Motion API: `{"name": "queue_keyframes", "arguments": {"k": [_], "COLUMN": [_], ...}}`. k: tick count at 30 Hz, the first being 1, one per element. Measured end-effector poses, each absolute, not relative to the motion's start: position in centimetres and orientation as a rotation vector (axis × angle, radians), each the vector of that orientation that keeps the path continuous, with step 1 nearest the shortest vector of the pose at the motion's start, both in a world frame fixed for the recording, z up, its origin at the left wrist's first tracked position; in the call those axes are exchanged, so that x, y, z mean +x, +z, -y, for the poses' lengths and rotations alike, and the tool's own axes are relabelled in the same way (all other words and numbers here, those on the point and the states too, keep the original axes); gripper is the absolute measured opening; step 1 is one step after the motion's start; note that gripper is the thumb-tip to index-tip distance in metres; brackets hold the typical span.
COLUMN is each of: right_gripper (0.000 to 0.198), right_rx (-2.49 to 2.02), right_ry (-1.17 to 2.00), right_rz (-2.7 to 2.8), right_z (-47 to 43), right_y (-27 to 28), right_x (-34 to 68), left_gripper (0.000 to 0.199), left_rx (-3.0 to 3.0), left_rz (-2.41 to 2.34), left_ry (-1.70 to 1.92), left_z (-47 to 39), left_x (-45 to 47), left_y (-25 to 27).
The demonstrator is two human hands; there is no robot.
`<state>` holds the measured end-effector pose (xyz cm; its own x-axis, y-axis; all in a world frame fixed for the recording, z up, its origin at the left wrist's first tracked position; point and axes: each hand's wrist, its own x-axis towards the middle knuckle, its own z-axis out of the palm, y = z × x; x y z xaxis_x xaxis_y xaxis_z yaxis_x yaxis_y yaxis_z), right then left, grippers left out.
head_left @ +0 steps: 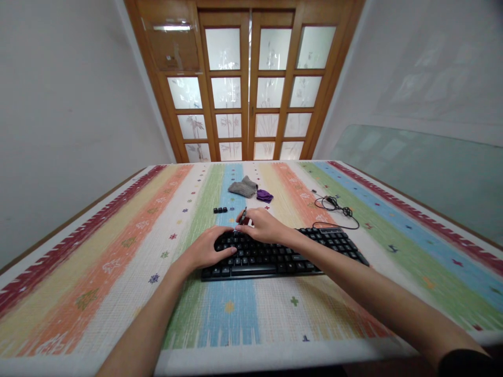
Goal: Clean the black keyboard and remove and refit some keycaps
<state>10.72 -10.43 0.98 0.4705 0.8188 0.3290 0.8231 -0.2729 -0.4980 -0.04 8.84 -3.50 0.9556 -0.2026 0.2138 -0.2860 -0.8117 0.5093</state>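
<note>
With twelve o'clock taken as the far side, the keyboard (283,257) is being borne by the bench (231,314). Over its ten o'clock corner, a small dark tool (242,215) is being pinched in the right hand (264,226); that grip is being closed tightly by thumb and fingers. The left hand (206,246) is being rested across the nine o'clock end, its grip being spread wide, thumb apart from fingers, with nothing plainly being held. Off the keyboard's far side, loose caps (220,210) are being seen at ten o'clock and a cable (334,207) toward one.

The far-left keys are apparently being worked on. Good control is being called for: the tool is best being guided straight and gently, while the keyboard is being steadied close by, with the left fingers being spared from the tip's path.

The tool's tip is being lost among the fingers, so whether a key is being touched cannot be told. The tool's exact kind is being obscured by its smallness. Some middle keys are being covered by the right forearm, and the right sleeve (466,364) is being cut off at four o'clock.
</note>
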Motion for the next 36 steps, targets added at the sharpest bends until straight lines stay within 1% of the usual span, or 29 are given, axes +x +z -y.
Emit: {"name": "queue_keyframes", "arguments": {"k": [8, 12, 18, 25, 32, 36], "right_gripper": [0.015, 0.012, 0.007, 0.004, 0.003, 0.007], "right_rx": [-2.061, -2.028, -2.037, -2.007, -2.029, -2.078], "right_ry": [0.076, 0.010, -0.026, -0.029, -0.031, -0.037], "right_rz": [1.260, 1.229, 1.115, 1.046, 1.062, 1.163], "right_z": [10.9, 10.4, 9.5, 9.3, 9.1, 9.0], "right_y": [0.6, -0.1, -0.7, -1.0, -1.1, -1.2], "right_x": [10.9, 10.9, 10.7, 10.3, 10.0, 9.9], "left_gripper": [0.053, 0.054, 0.045, 0.044, 0.044, 0.041], "left_rx": [2.549, 2.540, 2.566, 2.566, 2.572, 2.569], "left_rz": [0.335, 0.344, 0.327, 0.326, 0.330, 0.345], "left_ry": [0.204, 0.198, 0.221, 0.226, 0.233, 0.243], "left_z": [-8.8, -8.8, -8.7, -8.7, -8.7, -8.7], "left_x": [-0.2, -0.2, 0.0, 0.0, 0.0, -0.1], "left_y": [-3.5, -3.5, -3.6, -3.6, -3.7, -3.6]}}
